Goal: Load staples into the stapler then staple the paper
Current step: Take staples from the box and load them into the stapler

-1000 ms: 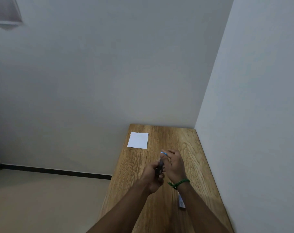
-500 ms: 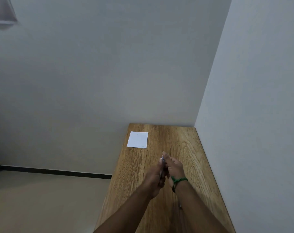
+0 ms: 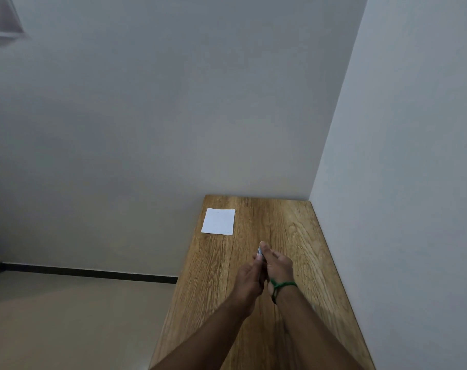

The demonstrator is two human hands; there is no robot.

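L hand (image 3: pixel 249 276) & R hand (image 3: pixel 277 265) (green wristband (image 3: pixel 281 284)) meet over wooden table (image 3: pixel 302 231), both gripping small stapler (image 3: pixel 259 252) btwn them, white paper (image 3: pixel 218 221) flat near far-left corner.

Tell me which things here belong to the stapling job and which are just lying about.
Job: stapler, held between left hand and right hand; paper on wooden table.
Not job: green wristband; pale fixture high on the wall.

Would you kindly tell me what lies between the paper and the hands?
Only bare table wood, as the head view shows, separates the paper from the left hand and right hand.
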